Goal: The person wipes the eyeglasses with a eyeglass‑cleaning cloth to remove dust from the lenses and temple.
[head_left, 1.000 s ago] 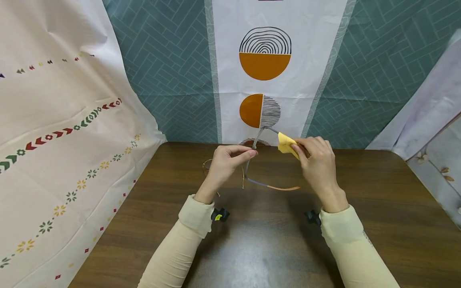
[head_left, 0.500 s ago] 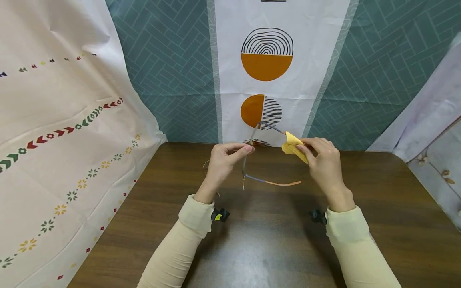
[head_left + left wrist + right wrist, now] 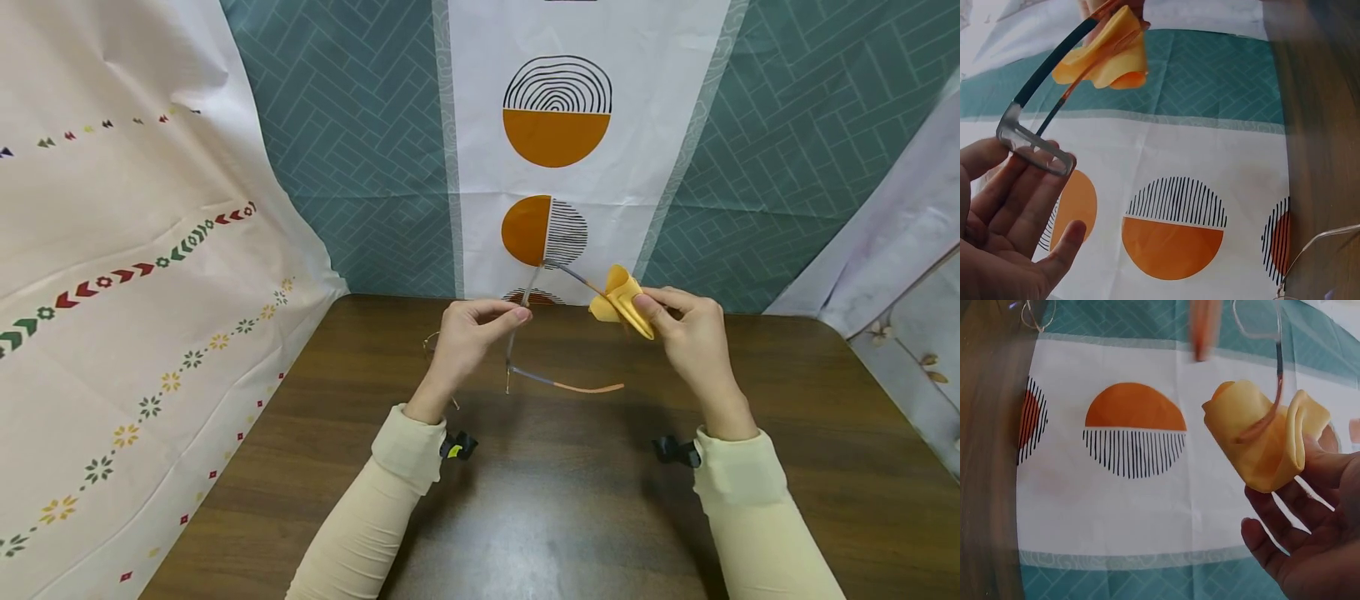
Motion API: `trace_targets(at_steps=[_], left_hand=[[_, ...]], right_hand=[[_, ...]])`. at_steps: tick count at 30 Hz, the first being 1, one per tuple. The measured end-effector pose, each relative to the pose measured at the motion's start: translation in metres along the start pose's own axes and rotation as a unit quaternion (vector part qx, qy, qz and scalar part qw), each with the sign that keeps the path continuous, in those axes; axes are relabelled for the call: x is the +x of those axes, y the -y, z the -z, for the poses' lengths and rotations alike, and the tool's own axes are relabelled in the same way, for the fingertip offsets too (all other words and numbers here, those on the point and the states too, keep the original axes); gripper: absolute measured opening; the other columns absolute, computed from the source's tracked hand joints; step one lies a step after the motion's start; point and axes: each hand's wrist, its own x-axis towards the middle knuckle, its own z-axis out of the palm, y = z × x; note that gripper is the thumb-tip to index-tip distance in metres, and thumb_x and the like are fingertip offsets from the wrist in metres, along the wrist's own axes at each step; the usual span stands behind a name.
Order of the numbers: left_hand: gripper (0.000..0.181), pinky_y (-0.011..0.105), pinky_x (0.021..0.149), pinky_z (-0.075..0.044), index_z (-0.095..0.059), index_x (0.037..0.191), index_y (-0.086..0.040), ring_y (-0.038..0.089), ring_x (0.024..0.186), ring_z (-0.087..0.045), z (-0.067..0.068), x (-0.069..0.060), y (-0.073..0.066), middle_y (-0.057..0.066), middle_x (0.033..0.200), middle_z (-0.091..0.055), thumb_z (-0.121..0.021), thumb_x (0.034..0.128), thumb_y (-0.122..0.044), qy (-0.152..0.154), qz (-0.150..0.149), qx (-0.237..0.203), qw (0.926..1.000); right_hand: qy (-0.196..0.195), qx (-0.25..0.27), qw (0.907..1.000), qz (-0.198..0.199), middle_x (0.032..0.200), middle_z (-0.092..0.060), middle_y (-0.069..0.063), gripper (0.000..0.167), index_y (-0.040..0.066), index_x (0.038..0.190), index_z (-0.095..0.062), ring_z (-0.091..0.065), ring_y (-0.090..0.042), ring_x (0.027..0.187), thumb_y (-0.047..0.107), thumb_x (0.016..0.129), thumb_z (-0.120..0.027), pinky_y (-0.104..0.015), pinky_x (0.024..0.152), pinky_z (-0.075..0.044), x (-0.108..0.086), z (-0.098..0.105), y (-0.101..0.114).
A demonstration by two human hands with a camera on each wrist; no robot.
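Note:
In the head view my left hand (image 3: 467,340) pinches a pair of eyeglasses (image 3: 572,382) by the front, between thumb and fingers. Their temples extend rightward, blue-grey turning orange at the tips. A folded yellow cloth (image 3: 627,300) is pinched in my right hand (image 3: 693,343). The end of the upper temple meets this cloth; the lower temple hangs apart from it. Seen from the right wrist, the orange temple tip (image 3: 1259,430) lies against the inner fold of the cloth. In the left wrist view a clear rectangular lens (image 3: 1036,150) shows at my fingertips.
A second pair of glasses with a thin gold frame (image 3: 429,342) lies on the brown wooden table (image 3: 555,500), partly hidden behind my left hand. A patterned cloth backdrop (image 3: 375,167) hangs behind the table, and a white printed cloth (image 3: 150,333) covers the left side.
My right hand has moved rightward with the yellow cloth, along the upper temple to its end. The cloth has spread a little. My left hand and the eyeglasses have barely shifted.

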Motion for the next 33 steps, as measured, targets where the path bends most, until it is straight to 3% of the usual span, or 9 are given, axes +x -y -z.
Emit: trace_targets(at_steps=[5,12,17,26,33], left_hand=[[0.015,0.032,0.080,-0.054,-0.084,0.100,-0.009,0.013,0.088,-0.069,-0.005,-0.003,0.001,-0.001,0.092,-0.080,-0.081,0.0926,-0.022,0.043,-0.008,0.054,0.9976],[0.014,0.028,0.073,-0.055,-0.084,0.098,-0.012,0.009,0.081,-0.068,-0.017,-0.007,0.001,-0.007,0.088,-0.078,-0.081,0.0926,-0.025,0.088,-0.001,0.090,0.9921],[0.015,0.027,0.070,-0.055,-0.084,0.099,-0.013,0.009,0.078,-0.066,-0.020,-0.009,0.001,-0.008,0.088,-0.078,-0.081,0.0933,-0.026,0.111,-0.005,0.109,0.9878],[0.015,0.027,0.076,-0.057,-0.084,0.100,-0.012,0.006,0.083,-0.069,-0.021,-0.008,0.002,-0.007,0.090,-0.079,-0.080,0.0939,-0.025,0.118,-0.017,0.121,0.9854],[0.014,0.030,0.078,-0.056,-0.084,0.100,-0.009,0.009,0.086,-0.069,-0.018,-0.006,-0.001,-0.003,0.092,-0.079,-0.081,0.0931,-0.021,0.070,-0.037,0.093,0.9925]], right_hand=[[-0.003,-0.018,0.9997,0.015,0.097,-0.076,-0.020,0.023,-0.006,0.107,-0.079,-0.057,-0.002,0.083,0.014,0.096,-0.075,-0.016,0.070,-0.042,-0.003,-0.010,0.009],[0.007,-0.033,0.9981,0.051,0.094,-0.076,-0.018,0.020,-0.006,0.105,-0.079,-0.060,-0.026,0.086,0.011,0.096,-0.073,-0.025,0.072,-0.041,-0.008,-0.026,0.019],[0.023,-0.049,0.9961,0.070,0.095,-0.076,-0.017,0.019,-0.005,0.107,-0.079,-0.061,-0.030,0.088,0.010,0.096,-0.074,-0.034,0.074,-0.041,-0.010,-0.031,0.023],[0.032,-0.043,0.9965,0.064,0.092,-0.075,-0.016,0.019,-0.003,0.108,-0.078,-0.058,-0.027,0.085,0.010,0.095,-0.076,-0.036,0.073,-0.036,-0.012,-0.030,0.024],[0.001,-0.073,0.9917,0.106,0.091,-0.076,-0.019,0.018,-0.006,0.104,-0.077,-0.058,-0.032,0.080,0.007,0.091,-0.077,-0.040,0.073,-0.035,-0.010,-0.030,0.020]])
